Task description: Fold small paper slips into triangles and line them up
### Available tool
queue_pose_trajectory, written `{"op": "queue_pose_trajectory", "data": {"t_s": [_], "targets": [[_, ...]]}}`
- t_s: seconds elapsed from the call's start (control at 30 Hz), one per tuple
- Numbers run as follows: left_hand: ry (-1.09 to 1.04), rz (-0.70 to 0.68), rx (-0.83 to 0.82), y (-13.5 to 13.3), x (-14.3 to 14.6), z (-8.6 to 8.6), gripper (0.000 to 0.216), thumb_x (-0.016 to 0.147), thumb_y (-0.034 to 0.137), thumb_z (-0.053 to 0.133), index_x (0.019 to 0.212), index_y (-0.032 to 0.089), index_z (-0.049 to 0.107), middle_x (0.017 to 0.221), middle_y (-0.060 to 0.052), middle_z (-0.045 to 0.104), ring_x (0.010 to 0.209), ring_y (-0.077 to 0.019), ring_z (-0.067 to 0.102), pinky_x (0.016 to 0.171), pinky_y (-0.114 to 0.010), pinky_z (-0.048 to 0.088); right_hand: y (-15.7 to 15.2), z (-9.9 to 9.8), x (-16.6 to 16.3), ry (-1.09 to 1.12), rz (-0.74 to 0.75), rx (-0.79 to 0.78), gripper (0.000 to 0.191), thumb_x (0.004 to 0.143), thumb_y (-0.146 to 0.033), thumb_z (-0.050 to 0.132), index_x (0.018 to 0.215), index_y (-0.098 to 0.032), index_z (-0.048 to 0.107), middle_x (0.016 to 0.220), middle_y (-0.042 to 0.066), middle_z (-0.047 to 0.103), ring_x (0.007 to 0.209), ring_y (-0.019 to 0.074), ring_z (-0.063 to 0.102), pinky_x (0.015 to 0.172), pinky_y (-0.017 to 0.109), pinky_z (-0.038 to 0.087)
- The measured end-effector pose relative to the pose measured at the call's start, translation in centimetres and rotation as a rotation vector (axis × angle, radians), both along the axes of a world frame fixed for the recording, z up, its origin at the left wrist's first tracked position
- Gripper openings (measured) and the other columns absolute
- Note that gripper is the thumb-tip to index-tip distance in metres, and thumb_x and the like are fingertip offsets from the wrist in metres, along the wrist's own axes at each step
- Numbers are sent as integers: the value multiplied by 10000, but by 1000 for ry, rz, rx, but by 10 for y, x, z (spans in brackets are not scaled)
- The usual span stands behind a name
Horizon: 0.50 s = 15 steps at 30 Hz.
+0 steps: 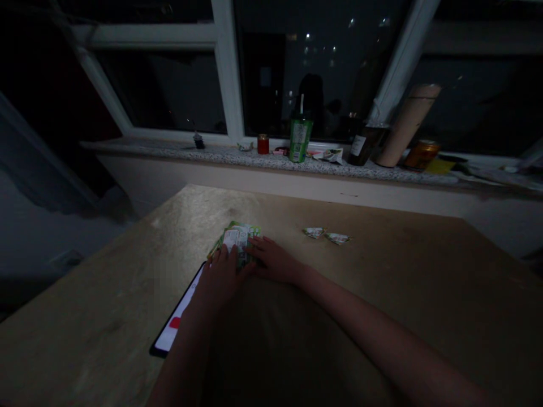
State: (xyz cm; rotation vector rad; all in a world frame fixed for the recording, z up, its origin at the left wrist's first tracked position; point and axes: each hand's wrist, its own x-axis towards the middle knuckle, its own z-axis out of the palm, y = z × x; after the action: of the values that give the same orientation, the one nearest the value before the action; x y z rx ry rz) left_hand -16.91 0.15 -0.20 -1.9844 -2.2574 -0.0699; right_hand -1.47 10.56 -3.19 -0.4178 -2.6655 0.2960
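Flat and unclenched, the left hand and right hand rested side by side on a small stack of green-and-white packets, fingers stretched over the top rather than wrapped around it. Whether a thumb hooked under an edge could not be told in the dim light. The stack lay on the wooden table, near its middle, just beyond a lit phone that was partly covered by the left forearm. Two small torn sachets lay to the right, well apart from the hands, which suggested some opening was already done. The stack itself looked gathered and not yet lifted or opened, so most of the handling seemed left. On the window sill behind stood a green cup, a red jar and a dark bottle.
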Motion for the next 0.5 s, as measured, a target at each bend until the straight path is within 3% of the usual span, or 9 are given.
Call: {"op": "queue_pose_trajectory", "data": {"t_s": [0.13, 0.3, 0.5], "targets": [[15, -8, -1, -1, 2, 0, 652, 901, 541, 424, 1296, 23, 446, 1348, -271, 438, 1250, -358, 410, 998, -464, 311, -3, 2, 6, 0, -11, 43, 526, 848, -387, 591, 1314, -171, 476, 1424, 163, 384, 1328, 281, 330, 1078, 471, 273], [43, 21, 11, -1, 5, 2, 683, 895, 559, 423, 1309, 16, 437, 1357, -282, 420, 1251, -362, 407, 1001, -469, 307, -6, 7, 6, -35, -14, 125, 337, 902, -234, 520, 1233, -181, 556, 1352, 107, 497, 1301, 253, 384, 1075, 443, 302], [62, 61, 27, -3, 7, 6, 668, 898, 551, 420, 1311, 27, 447, 1344, -272, 443, 1221, -371, 442, 1006, -515, 284, -4, -1, 5, 22, -37, 138, 298, 887, -146, 504, 1167, -154, 605, 1232, 116, 601, 1188, 221, 523, 1021, 366, 387]]}}
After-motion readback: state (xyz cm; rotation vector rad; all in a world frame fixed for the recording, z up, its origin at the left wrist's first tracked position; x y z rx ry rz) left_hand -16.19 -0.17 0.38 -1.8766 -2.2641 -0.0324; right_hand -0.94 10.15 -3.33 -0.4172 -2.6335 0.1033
